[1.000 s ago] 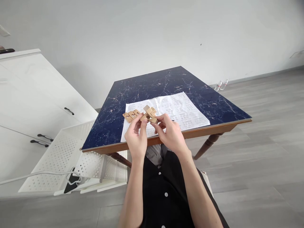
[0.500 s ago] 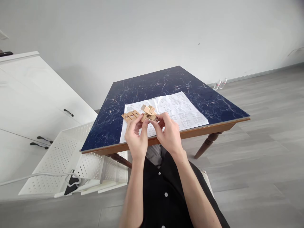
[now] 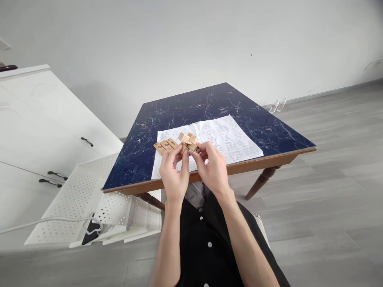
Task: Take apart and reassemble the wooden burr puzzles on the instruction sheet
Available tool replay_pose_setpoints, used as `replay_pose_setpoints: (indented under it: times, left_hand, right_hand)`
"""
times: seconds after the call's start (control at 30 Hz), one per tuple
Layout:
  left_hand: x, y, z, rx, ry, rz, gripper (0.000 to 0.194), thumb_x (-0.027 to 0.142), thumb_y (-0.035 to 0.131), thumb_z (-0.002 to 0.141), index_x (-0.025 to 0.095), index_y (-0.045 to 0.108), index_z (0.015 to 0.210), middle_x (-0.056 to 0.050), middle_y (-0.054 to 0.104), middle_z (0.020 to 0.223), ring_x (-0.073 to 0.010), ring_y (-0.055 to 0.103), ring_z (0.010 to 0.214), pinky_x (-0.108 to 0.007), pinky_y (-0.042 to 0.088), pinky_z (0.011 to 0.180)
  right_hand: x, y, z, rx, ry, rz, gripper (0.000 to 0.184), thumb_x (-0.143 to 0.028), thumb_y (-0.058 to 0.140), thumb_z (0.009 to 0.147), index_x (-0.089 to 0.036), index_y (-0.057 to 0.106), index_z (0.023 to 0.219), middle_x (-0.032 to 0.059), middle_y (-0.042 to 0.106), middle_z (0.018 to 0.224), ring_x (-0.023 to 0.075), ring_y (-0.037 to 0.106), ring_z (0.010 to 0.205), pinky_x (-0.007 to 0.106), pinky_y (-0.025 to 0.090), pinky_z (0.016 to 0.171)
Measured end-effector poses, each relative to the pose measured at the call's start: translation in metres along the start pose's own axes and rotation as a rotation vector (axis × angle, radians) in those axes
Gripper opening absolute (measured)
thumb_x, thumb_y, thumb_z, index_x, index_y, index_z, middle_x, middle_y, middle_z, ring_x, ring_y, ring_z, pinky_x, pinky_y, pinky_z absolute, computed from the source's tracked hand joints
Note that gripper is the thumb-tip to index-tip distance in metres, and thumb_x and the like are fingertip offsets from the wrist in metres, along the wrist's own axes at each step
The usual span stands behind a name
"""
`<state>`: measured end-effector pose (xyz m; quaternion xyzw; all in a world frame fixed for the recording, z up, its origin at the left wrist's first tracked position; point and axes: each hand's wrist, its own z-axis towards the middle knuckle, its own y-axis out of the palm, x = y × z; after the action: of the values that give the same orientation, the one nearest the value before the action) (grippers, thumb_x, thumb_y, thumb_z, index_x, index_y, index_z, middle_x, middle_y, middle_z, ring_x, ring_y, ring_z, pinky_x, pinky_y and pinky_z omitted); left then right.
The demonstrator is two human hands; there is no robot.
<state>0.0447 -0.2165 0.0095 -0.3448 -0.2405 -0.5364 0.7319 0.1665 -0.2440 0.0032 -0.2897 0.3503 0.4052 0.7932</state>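
Note:
A wooden burr puzzle point(image 3: 189, 138), made of interlocked notched blocks, is held between my two hands over the near part of a printed sheet point(image 3: 227, 137). My left hand point(image 3: 174, 175) pinches its left side with thumb and forefinger. From the right, my right hand point(image 3: 212, 165) grips it the same way, the fingertips of both hands nearly meeting at its near side. Just left of the puzzle, several loose notched wooden pieces point(image 3: 166, 145) with dark markings lie in a row on the sheet. My fingers cover the lower parts of the puzzle.
The sheet lies on a dark blue marbled table point(image 3: 191, 105) with a wooden edge. To the left stand a white cabinet point(image 3: 56, 123) and a white perforated rack point(image 3: 68, 203) with a cable point(image 3: 44, 219). Two clear bottles point(image 3: 277, 105) stand on the floor by the wall.
The lower blocks of the puzzle sit closer together between my fingers, and the gap seen among them has narrowed. My left hand has shifted slightly right. The loose pieces have stayed put.

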Motion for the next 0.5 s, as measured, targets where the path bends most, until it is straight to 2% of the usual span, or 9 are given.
replay_pose_setpoints:
  times: [0.3,0.5]
  left_hand:
    - [0.0011,-0.002,-0.0005,-0.042,0.028,0.095,0.026,0.03,0.07,0.105,0.021,0.076,0.129,-0.011,0.074,0.119,-0.0237,0.078,0.106,-0.039,0.068,0.095]
    - [0.003,0.001,-0.0015,0.005,0.083,0.167,0.024,0.025,0.069,0.105,0.02,0.075,0.128,-0.011,0.072,0.115,-0.022,0.077,0.1,-0.039,0.068,0.09]
  right_hand:
    - [0.0022,-0.001,0.0006,0.016,0.02,0.037,0.006,-0.031,0.063,0.105,-0.026,0.059,0.104,0.0032,0.076,0.093,0.0197,0.07,0.075,0.032,0.052,0.068]
    - [0.0018,0.0054,-0.0011,0.057,0.035,0.078,0.005,-0.029,0.064,0.104,-0.025,0.061,0.105,0.0022,0.078,0.092,0.0192,0.072,0.076,0.032,0.053,0.069]
